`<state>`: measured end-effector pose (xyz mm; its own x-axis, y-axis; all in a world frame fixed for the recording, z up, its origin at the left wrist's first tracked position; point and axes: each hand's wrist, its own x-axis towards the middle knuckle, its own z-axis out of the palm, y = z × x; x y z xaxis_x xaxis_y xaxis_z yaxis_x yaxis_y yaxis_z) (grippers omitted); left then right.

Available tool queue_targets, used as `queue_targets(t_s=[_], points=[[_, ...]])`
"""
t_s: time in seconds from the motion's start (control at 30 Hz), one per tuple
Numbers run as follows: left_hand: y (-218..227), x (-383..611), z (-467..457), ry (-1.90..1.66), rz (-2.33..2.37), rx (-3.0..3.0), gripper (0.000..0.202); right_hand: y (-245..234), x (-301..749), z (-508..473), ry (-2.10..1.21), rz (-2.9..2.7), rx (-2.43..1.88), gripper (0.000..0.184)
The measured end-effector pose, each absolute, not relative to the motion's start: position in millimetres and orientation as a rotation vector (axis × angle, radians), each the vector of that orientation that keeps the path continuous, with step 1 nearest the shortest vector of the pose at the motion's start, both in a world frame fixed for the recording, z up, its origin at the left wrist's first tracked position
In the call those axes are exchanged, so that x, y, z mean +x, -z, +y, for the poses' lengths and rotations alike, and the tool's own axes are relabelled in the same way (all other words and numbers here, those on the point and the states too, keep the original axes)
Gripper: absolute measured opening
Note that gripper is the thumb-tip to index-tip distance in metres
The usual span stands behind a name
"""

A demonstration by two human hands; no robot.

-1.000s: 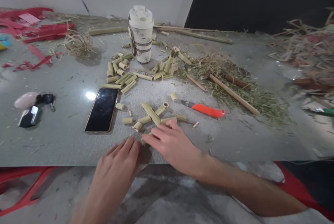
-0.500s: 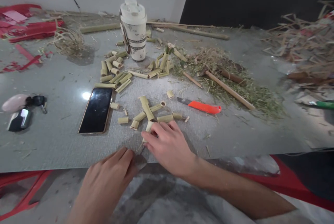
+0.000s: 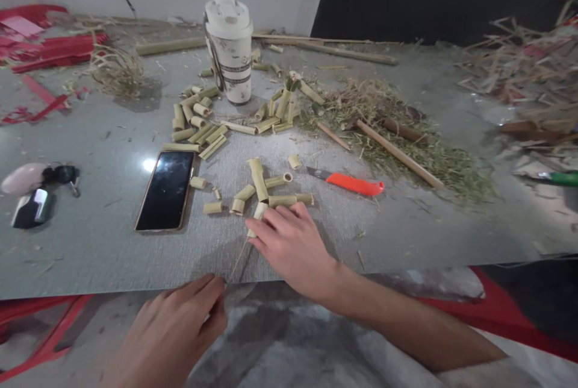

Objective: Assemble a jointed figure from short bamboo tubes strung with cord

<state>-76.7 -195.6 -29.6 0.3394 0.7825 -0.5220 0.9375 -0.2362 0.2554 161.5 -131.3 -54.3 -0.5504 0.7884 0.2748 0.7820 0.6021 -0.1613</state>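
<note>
— Lit from above?
— Evenly bright, yes; small white glare spot on the table (image 3: pixel 406 237), just left of the phone (image 3: pixel 165 190).
— Shadows?
— Soft and short: under the right hand (image 3: pixel 291 246), beside the straw coil (image 3: pixel 112 68).
— Sharp throughout?
— Crisp mid-frame; smeared at the left hand (image 3: pixel 167 334) and the far-right straw pile (image 3: pixel 528 68). Bowed table edge, stretched corners.

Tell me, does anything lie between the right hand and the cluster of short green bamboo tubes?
Nothing visible does. The right hand rests its fingers against the nearest of the short green bamboo tubes on the grey table.
</note>
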Motion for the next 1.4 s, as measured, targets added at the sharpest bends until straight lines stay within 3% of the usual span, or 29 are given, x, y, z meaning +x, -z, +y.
queue_targets(t_s=[0.17, 0.4, 0.57, 0.7, 0.87, 1.03, 1.27, 1.4], points=[[16.3, -69.5, -191.1, 0.429, 1.465, 2.006, 0.026, 54.3, 161.1, -129.3, -0.061, -2.55, -1.267, 0.009], [23.7, -69.9, -189.5, 0.209, 1.466, 2.048, 0.024, 57.2, 162.1, -121.7, -0.058, -2.539, -1.284, 0.007], [38.4, -83.7, -191.1, 0.057, 1.482, 2.098, 0.024, 51.3, 160.4, -122.1, -0.139, -2.543, -1.262, 0.014], [43.4, -88.5, -189.6, -0.003, 1.482, 2.069, 0.025, 44.2, 160.6, -127.8, -0.207, -2.546, -1.257, 0.04], [40.6, -88.2, -185.1, -0.122, 1.478, 2.032, 0.026, 36.6, 174.2, -118.3, -0.073, -2.526, -1.291, 0.022], [39.8, -89.7, -180.8, -0.211, 1.532, 2.06, 0.021, 32.4, 184.7, -94.1, 0.041, -2.616, -1.282, 0.035], [37.5, -90.1, -172.9, -0.312, 1.551, 1.923, 0.008, 38.6, 191.4, -70.8, -0.021, -2.778, -1.042, 0.035], [33.2, -89.6, -165.6, -0.366, 1.502, 1.9, 0.017, 42.3, 201.0, -56.3, -0.064, -2.768, -1.012, 0.031]])
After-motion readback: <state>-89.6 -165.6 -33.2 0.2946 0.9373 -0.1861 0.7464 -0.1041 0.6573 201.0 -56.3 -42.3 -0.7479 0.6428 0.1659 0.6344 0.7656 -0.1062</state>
